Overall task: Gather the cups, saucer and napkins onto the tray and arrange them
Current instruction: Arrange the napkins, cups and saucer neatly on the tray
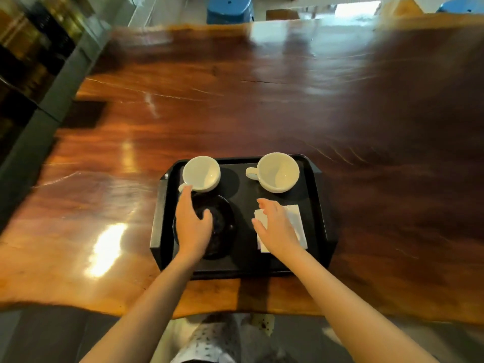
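Observation:
A black tray (243,260) lies at the near edge of the wooden table. Two empty white cups stand at its back: the left cup (201,174) and the right cup (277,172). A black saucer (222,226) rests front left on the tray. White napkins (296,218) lie front right. My left hand (192,224) hovers over the saucer's left side, fingers spread, fingertips close to the left cup's handle. My right hand (276,226) is flat over the napkins, fingers apart, covering their left part.
The glossy brown table (235,100) stretches far beyond the tray. A grey ledge (52,100) runs along the left. Blue stools (229,9) stand past the far edge. My legs show below the near edge.

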### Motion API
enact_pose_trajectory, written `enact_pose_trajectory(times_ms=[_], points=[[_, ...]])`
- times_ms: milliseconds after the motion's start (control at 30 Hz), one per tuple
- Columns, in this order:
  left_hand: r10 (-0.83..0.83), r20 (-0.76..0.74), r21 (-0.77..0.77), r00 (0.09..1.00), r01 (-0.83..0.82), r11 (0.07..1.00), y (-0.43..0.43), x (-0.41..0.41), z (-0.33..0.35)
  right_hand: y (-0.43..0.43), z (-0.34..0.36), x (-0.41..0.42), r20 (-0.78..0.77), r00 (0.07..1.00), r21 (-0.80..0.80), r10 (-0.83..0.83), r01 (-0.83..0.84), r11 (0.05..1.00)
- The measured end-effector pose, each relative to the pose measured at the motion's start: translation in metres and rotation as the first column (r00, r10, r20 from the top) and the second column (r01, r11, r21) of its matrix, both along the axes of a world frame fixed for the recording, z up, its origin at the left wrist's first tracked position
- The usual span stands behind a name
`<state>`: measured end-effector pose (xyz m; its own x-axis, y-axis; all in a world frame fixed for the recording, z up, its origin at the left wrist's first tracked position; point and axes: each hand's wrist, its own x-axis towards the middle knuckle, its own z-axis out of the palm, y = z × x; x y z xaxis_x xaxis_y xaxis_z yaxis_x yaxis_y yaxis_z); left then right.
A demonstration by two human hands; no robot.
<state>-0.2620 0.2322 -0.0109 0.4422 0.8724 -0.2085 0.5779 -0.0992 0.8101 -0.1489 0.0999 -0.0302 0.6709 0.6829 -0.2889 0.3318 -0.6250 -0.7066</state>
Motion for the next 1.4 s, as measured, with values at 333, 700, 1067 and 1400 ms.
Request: enact_pose_trajectory(times_ms=[333, 700, 1067, 1400], points=[[-0.426, -0.239, -0.185, 0.873, 0.390, 0.902, 0.120, 0.004, -0.026, 0.121, -0.011, 0.014, -0.276, 0.959, -0.013, 0.058, -0.064, 0.998], [-0.529, -0.091, -0.175, 0.844, 0.509, 0.843, 0.143, 0.026, -0.044, 0.126, -0.034, -0.007, -0.276, 0.940, 0.185, -0.200, 0.256, 0.949], [-0.650, -0.099, -0.159, 0.753, 0.633, 0.758, 0.133, 0.045, -0.048, 0.100, -0.044, -0.014, -0.264, 0.905, 0.146, -0.333, 0.379, 0.914], [-0.688, -0.166, -0.108, 0.706, 0.681, 0.724, 0.148, 0.060, -0.046, 0.106, -0.039, -0.012, -0.288, 0.900, 0.170, -0.327, 0.384, 0.908]])
